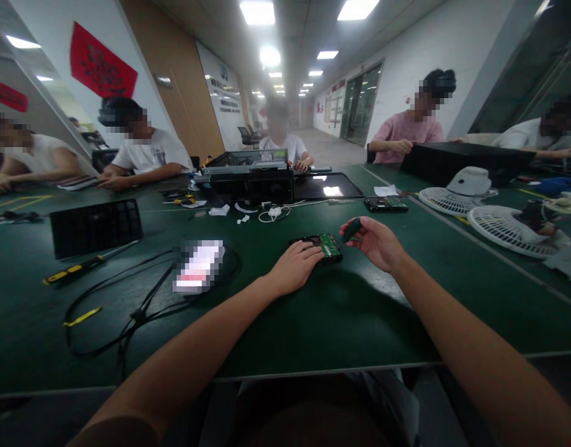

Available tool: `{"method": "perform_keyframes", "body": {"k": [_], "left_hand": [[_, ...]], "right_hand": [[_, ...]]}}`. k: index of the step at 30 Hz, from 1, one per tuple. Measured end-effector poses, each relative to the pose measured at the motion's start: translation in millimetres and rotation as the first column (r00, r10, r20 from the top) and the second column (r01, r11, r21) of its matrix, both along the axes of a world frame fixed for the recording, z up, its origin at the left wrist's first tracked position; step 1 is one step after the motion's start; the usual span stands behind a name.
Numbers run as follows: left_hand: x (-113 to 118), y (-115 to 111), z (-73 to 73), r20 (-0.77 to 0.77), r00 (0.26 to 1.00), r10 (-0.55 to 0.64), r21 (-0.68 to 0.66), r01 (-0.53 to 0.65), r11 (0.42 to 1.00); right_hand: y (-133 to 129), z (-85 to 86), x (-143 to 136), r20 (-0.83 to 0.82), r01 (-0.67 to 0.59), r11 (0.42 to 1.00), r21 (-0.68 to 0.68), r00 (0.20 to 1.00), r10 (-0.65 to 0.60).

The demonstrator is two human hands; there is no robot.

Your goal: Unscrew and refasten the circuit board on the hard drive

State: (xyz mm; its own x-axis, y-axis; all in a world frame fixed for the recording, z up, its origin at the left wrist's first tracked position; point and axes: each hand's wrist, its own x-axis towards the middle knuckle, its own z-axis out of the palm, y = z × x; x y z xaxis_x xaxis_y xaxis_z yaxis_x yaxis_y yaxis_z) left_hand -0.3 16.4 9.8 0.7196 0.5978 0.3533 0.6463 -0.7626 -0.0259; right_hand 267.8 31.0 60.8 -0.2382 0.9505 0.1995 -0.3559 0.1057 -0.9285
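A hard drive (pixel 330 246) lies on the green table with its green circuit board facing up. My left hand (pixel 298 264) rests over its left part, fingers across the top, steadying it against the table. To the right, my right hand (pixel 377 243) is raised and closed around a short screwdriver (pixel 351 230) with a dark green handle. The tool points down to the left, toward the drive's right edge. Its thin tip is hard to make out, so I cannot tell whether it touches the drive.
A phone (pixel 199 267), looped black cables (pixel 138 315) and a yellow-black screwdriver (pixel 74 270) lie to the left, near a dark panel (pixel 97 228). Ahead stand an opened case (pixel 252 186) and another drive (pixel 386 204). White fan parts (pixel 511 230) lie right. Several people sit around.
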Motion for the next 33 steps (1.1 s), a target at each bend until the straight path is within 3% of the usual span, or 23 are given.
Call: {"method": "perform_keyframes", "body": {"k": [13, 24, 33], "left_hand": [[0.3, 1.0, -1.1, -0.006, 1.0, -0.007, 0.009, 0.008, 1.0], [0.3, 1.2, -1.1, 0.007, 1.0, -0.007, 0.006, 0.007, 1.0], [-0.2, 0.2, 0.6, -0.001, 1.0, -0.002, 0.008, 0.002, 1.0]], "right_hand": [[1.1, -0.5, 0.5, 0.016, 0.04, 0.999, 0.011, 0.999, -0.04], [1.2, -0.1, -0.2, -0.034, -0.043, 0.998, -0.046, 0.999, 0.041], [-1.1, 2.7, -1.8, 0.009, -0.007, 1.0, 0.009, 1.0, 0.007]]}}
